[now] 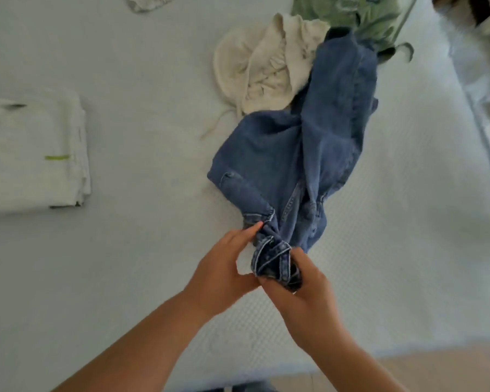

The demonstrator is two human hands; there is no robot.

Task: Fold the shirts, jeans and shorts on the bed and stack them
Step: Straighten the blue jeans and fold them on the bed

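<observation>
I see my left hand and right hand with fingers clamped on the bunched waistband of the jeans on the bed.

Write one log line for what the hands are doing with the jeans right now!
step: jeans not yet folded | left hand: pinches waistband | right hand: grips bunched waistband | jeans: stretched along bed | folded white stack: at left

Blue jeans bunched, unfolded, mid-bed
</observation>
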